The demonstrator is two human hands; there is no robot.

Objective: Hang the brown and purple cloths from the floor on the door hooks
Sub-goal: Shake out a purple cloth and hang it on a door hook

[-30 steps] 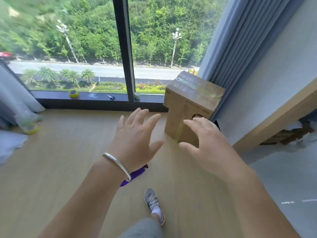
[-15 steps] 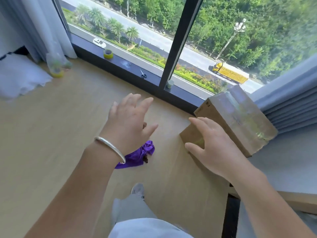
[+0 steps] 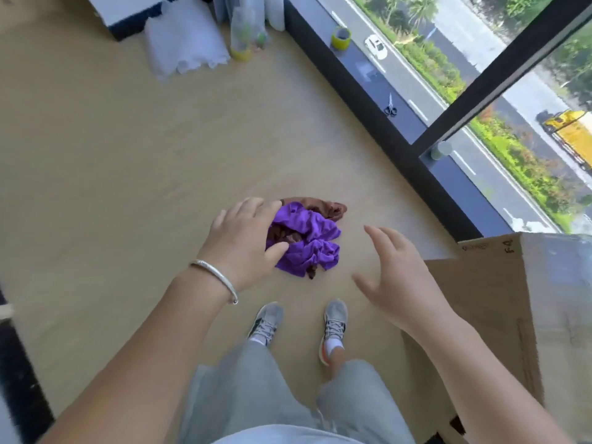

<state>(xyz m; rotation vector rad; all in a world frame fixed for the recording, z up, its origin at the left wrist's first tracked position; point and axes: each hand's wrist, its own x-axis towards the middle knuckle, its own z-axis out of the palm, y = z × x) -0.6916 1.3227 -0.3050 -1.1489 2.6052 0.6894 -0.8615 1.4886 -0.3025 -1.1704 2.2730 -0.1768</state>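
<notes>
A crumpled purple cloth lies on the wooden floor in front of my feet, tangled with a brown cloth that shows behind and under it. My left hand, a silver bracelet on its wrist, reaches down over the left edge of the pile with fingers spread and relaxed; whether it touches the cloth is unclear. My right hand hovers to the right of the pile, fingers spread, holding nothing. No door or hooks are in view.
A large cardboard box stands close on my right. A dark window sill runs diagonally behind the cloths, carrying a tape roll and scissors. White fabric and a plastic bottle lie at the back left.
My view has tilted down onto the floor. Both hands have dropped toward the cloth pile, which is now fully in sight along with both of my shoes.
</notes>
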